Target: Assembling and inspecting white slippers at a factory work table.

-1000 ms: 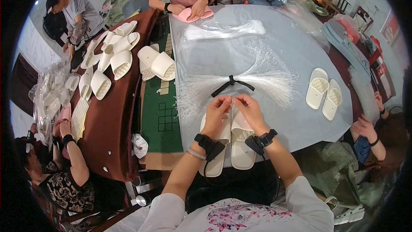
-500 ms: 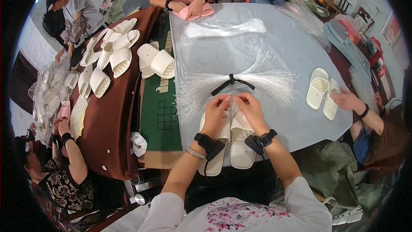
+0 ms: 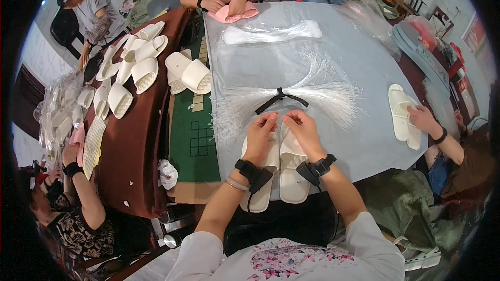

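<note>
A pair of white slippers, the left slipper point(image 3: 258, 198) and the right slipper point(image 3: 295, 182), lies side by side at the table's near edge. Over their toe ends are my left hand point(image 3: 262, 132) and my right hand point(image 3: 302, 132), close together with a small gap between. Thumb and forefinger are pinched on each; anything between the fingertips is too small to make out. Just beyond my fingertips lies a spread bundle of thin clear plastic strands point(image 3: 333, 99), bound at its middle by a black tie point(image 3: 267, 105).
A second strand bundle point(image 3: 273, 32) lies farther back on the grey-covered table point(image 3: 364, 151). Several white slippers point(image 3: 145, 74) fill the brown-covered table point(image 3: 133, 161) at left. A co-worker's hand point(image 3: 424, 119) holds white slippers point(image 3: 401, 106) at right; another person handles pink slippers point(image 3: 229, 15) opposite.
My hands have barely moved, with the fingertips slightly farther apart. At right, the co-worker has brought the two white slippers together. A white slipper at the far right has been raised.
</note>
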`<move>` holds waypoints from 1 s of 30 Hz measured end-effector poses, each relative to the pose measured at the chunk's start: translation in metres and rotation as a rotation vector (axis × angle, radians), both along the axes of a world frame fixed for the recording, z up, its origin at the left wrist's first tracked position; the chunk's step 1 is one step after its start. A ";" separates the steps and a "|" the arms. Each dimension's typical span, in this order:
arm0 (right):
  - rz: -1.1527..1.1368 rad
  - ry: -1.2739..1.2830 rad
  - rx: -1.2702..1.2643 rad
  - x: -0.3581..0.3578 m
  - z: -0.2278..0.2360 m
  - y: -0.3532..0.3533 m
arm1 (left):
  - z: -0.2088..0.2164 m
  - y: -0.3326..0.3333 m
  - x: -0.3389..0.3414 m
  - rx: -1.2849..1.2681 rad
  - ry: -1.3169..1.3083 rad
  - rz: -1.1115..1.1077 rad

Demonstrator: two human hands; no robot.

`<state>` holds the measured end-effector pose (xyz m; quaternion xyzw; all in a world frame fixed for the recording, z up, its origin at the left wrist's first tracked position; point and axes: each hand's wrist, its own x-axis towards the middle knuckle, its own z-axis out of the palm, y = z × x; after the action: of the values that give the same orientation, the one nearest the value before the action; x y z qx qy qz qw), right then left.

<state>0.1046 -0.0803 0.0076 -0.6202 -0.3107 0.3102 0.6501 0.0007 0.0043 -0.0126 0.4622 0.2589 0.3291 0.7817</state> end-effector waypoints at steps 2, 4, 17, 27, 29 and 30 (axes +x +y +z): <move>-0.005 0.029 0.009 0.001 -0.003 0.001 | 0.000 0.000 0.001 0.006 -0.014 -0.014; -0.005 0.014 -0.004 0.000 0.000 0.000 | 0.002 0.000 0.000 0.015 0.013 -0.026; -0.006 -0.008 -0.010 0.001 0.001 0.000 | 0.008 -0.004 0.001 -0.008 0.017 0.035; 0.017 -0.029 -0.025 0.000 -0.004 -0.001 | 0.005 -0.003 -0.001 -0.019 -0.028 0.072; 0.001 -0.013 -0.014 0.000 -0.005 0.000 | 0.006 -0.004 -0.001 0.008 -0.003 0.032; -0.014 0.002 -0.004 0.000 -0.006 0.000 | 0.007 -0.004 0.000 -0.034 -0.021 0.082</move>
<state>0.1050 -0.0801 0.0020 -0.6231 -0.3051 0.3070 0.6515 0.0009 0.0006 -0.0056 0.4345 0.2750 0.3614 0.7778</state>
